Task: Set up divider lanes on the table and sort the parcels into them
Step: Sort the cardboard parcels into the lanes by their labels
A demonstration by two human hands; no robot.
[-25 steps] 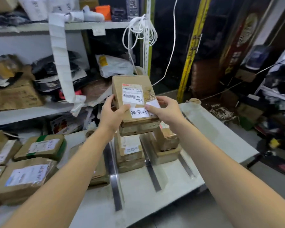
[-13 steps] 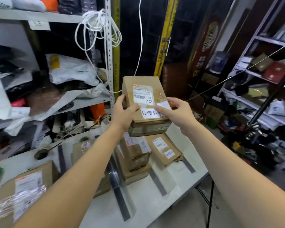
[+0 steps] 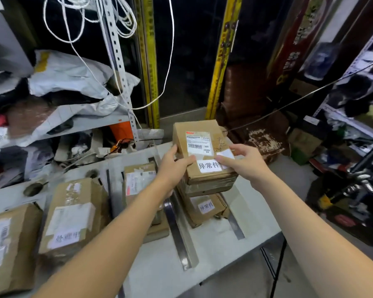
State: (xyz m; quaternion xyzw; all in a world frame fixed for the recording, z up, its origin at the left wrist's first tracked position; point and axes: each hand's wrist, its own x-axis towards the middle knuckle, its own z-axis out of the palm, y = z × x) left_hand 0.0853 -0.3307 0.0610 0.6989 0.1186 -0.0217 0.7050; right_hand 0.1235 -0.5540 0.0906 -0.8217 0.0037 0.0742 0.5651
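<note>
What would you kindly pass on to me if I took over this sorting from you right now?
The left hand and right hand grip the held parcel, marked 异常件, by its two sides over the rightmost lane.
The divider strips lie on the table, so the lanes are set.
Sorted: the lower parcel, with a similar label, is in the rightmost lane. The middle parcel is one lane left, and the taped parcel is left of that.
Left to do: set the held parcel down, probably on the lower parcel.
</note>
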